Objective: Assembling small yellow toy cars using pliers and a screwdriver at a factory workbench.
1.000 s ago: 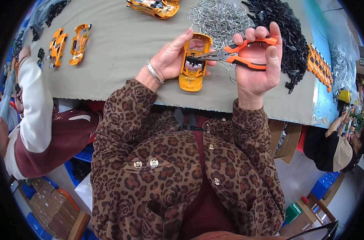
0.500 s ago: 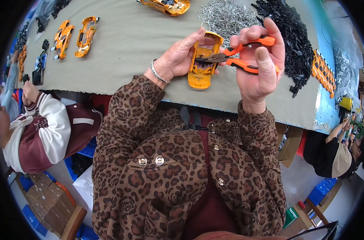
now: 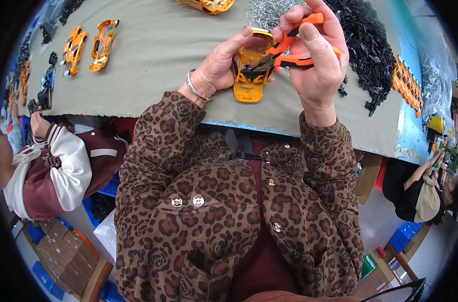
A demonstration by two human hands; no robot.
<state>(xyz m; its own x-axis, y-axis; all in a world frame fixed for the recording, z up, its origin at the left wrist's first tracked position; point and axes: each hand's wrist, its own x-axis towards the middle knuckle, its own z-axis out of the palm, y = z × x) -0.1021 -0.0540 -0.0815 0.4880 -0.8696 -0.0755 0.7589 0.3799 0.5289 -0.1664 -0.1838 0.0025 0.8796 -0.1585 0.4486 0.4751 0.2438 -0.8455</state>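
My left hand [image 3: 220,66] holds an orange toy car body [image 3: 251,75] upside down above the grey-green table cloth [image 3: 158,55]. My right hand [image 3: 317,60] grips orange-handled pliers [image 3: 294,43], whose jaws reach into the underside of the car body. A pile of small silver metal parts [image 3: 269,10] lies just beyond the hands. A large heap of black plastic parts [image 3: 367,45] lies to the right of my right hand.
Two orange car bodies [image 3: 88,46] lie at the far left, another [image 3: 208,5] at the top edge. A row of orange parts [image 3: 406,83] sits at the right. A person in a maroon and white jacket [image 3: 57,166] sits to my left; another person [image 3: 430,186] is at lower right.
Both hands with the car body and pliers have shifted slightly up and right in the view. The plier jaws have gone deeper into the car's underside. The person at left has moved an arm.
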